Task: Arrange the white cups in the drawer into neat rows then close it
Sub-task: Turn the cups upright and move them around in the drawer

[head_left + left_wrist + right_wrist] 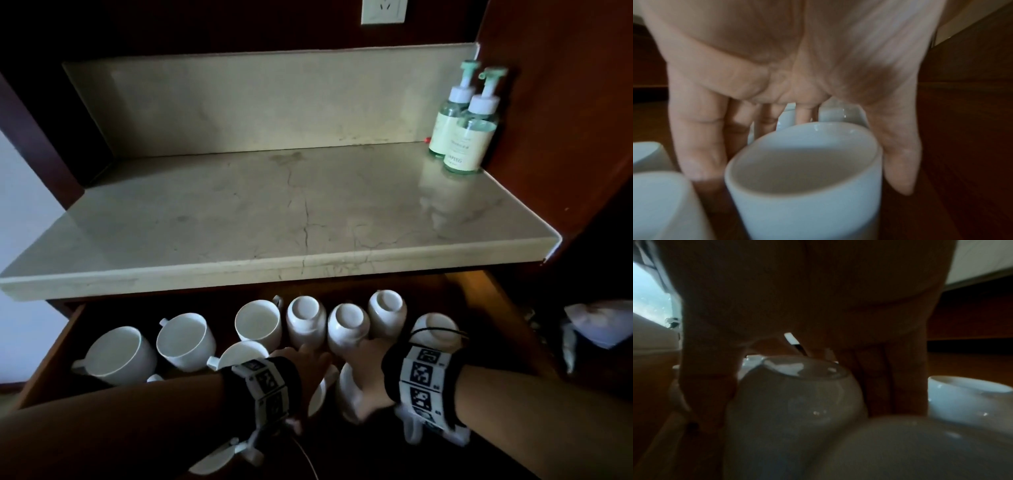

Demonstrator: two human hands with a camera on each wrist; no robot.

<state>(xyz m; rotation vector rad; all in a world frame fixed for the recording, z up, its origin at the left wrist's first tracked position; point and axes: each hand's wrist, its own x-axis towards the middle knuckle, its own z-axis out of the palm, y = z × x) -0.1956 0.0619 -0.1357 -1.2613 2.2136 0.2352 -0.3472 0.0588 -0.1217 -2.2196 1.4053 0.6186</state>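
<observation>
White cups (pixel 185 341) stand in the open drawer (pixel 51 359). Left hand (pixel 793 78) grips an upright cup (pixel 803 175); right hand (pixel 797 305) grips an upturned cup (pixel 795 395). Bottle (pixel 467 144) label reads "PING".

White cups (pixel 185 341), upright and inverted, open drawer (pixel 51 363)

Head camera: mounted high, facing forward and down across the marble worktop (pixel 274 205) into the open drawer (pixel 51 370) below, both forearms entering from the near edge. Left wrist camera: set under the palm, looking along the fingers (pixel 701 138), very close to an upright cup (pixel 803 178). Right wrist camera: same placement, dim, almost against an upturned cup (pixel 793 402); all three views share the drawer's cups.
</observation>
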